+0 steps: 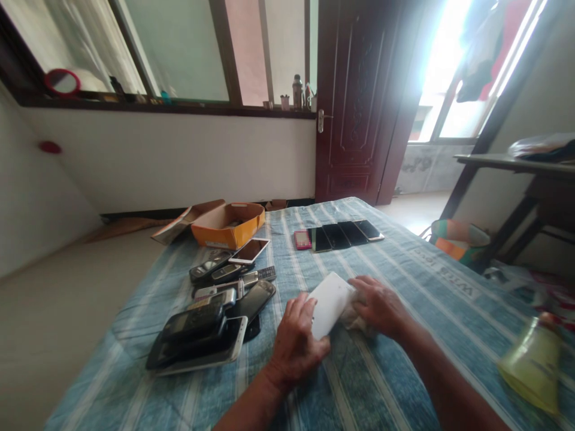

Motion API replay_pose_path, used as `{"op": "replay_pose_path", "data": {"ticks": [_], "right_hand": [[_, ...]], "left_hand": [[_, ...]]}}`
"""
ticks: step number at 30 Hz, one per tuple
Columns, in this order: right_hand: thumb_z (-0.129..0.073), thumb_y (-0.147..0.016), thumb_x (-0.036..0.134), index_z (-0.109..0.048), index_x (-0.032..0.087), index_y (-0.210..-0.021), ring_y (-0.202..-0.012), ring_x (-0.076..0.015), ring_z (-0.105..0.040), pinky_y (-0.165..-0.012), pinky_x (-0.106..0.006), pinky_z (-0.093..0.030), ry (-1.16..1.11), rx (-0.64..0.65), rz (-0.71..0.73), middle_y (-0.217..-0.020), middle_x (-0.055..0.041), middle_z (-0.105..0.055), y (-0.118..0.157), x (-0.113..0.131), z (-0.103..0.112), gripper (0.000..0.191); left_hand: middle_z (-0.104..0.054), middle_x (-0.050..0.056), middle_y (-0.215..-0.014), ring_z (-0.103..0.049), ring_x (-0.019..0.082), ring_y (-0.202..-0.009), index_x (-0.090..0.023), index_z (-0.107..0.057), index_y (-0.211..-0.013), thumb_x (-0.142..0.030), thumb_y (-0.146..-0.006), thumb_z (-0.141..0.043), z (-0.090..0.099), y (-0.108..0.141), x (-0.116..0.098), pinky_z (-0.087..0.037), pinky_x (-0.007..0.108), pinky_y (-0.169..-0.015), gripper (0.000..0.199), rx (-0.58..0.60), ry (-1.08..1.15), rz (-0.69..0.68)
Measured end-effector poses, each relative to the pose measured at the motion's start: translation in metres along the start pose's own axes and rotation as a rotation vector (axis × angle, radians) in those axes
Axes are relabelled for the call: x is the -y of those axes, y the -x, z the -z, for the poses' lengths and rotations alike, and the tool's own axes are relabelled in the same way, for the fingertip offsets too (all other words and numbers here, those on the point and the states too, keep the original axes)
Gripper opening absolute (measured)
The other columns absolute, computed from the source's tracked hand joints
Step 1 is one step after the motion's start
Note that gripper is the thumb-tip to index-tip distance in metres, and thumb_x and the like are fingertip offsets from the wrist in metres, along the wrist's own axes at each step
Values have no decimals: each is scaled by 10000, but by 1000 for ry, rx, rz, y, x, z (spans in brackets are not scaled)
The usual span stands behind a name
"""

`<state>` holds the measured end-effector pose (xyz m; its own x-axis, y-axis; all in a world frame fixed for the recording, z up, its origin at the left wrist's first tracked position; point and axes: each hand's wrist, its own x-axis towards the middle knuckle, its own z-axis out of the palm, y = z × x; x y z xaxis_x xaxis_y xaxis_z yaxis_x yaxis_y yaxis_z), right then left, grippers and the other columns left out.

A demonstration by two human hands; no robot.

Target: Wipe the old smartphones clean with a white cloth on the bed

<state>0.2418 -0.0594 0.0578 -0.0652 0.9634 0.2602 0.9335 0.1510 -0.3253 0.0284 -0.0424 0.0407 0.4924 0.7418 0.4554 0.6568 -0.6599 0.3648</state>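
A white phone-like slab (330,304) is tilted above the striped blue cloth (287,371), its plain white side showing. My left hand (299,338) grips its left edge, thumb below and fingers along the side. At its right edge my right hand (377,305) is closed on a crumpled pale cloth (357,314), which touches the slab. To the left lies a pile of old phones (197,323), with a white tablet-like device (250,251) behind it. Beyond my hands, several dark-screened phones (339,236) lie in a row beside a small pink item (302,240).
An open orange box (229,226) stands at the back left of the bed-like surface. A yellow translucent container (532,365) is at the right edge. Further off are a dark red door (354,102) and a desk (521,163).
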Motion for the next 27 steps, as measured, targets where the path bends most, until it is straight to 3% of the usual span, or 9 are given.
{"op": "replay_pose_path", "data": {"ticks": [2,5,11,17,22,27], "right_hand": [[-487,-684,89,-573,211,-1213,-1195,-245,-456,-967,-356,-357,9,5,92,-1251,-77,-561,1,7,3,549],[-472,-647,47,-549,224,-1242,-1226,-250,-424,-994,-377,-326,39,47,174,-1305,-75,-524,3,15,5,626],[-449,-700,47,-558,191,-1212,-1127,-253,-476,-937,-357,-352,112,47,104,-1237,-109,-541,3,24,-3,543],[-445,-772,84,-596,202,-1092,-999,-219,-511,-836,-305,-381,116,71,72,-1071,-80,-586,-1,24,-13,372],[-456,-803,108,-613,188,-1048,-1032,-231,-506,-836,-305,-398,76,39,29,-1060,-95,-592,-3,19,-19,302],[-530,-793,183,-621,181,-1145,-1147,-255,-504,-954,-357,-394,-234,-36,42,-1180,-122,-587,-4,10,-30,363]], "left_hand": [[-609,131,-1088,-567,302,-995,-126,-573,-1068,-157,-568,-596,3,-2,-2,-490,439,-885,502,27,106,69],[-629,121,-1054,-588,298,-994,-129,-584,-1055,-196,-563,-626,5,-5,-2,-498,411,-877,499,56,210,180],[-630,121,-1043,-585,295,-1002,-116,-590,-1040,-177,-555,-620,3,-15,-8,-475,402,-898,490,41,203,213],[-638,107,-966,-588,284,-956,-121,-603,-955,-215,-589,-662,-3,-31,-25,-477,372,-861,383,64,151,302],[-630,96,-930,-580,279,-930,-135,-605,-938,-277,-679,-667,1,-34,-36,-473,382,-844,302,70,52,295],[-605,104,-939,-555,283,-906,-139,-616,-949,-394,-774,-652,9,-26,-50,-486,396,-800,311,73,-94,190]]}}
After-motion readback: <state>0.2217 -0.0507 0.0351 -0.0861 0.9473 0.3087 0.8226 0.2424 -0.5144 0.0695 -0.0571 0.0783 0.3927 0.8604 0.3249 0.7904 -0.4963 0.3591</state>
